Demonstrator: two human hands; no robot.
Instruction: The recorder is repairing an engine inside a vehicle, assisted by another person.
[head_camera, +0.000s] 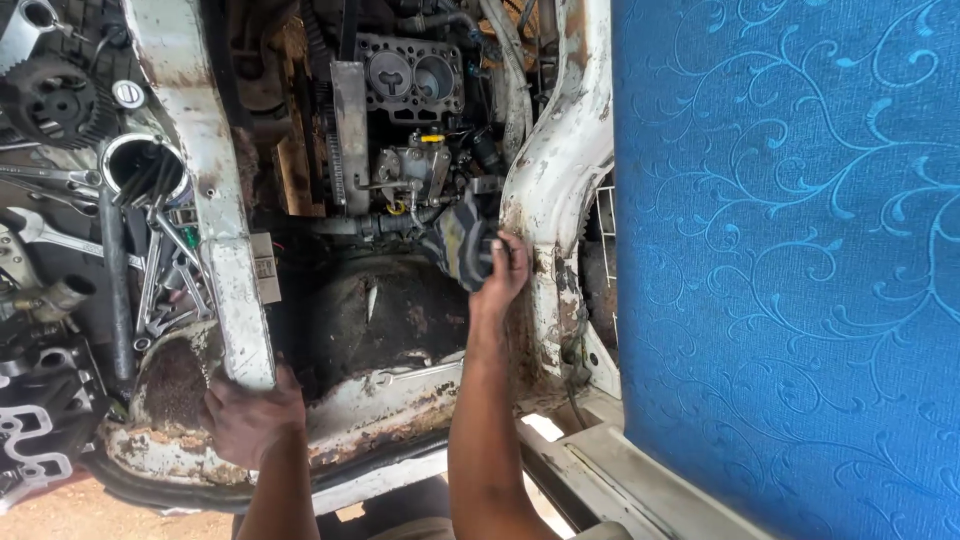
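Wrenches (165, 270) lie beyond your left hand (250, 420), which grips the rusty white frame rail (225, 250); your right hand (500, 275) clamps a dark part (462, 240) below the engine block (410, 80).

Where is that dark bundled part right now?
In the head view, right of centre: the dark bundled part sits in the right hand, just below the engine block.

Head view, steeply downward, at arm's length

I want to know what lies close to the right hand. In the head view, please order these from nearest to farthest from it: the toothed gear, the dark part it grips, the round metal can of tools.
1. Dark part: in the right hand.
2. Metal can of tools: left, beyond the white frame bar.
3. Toothed gear: far upper left.
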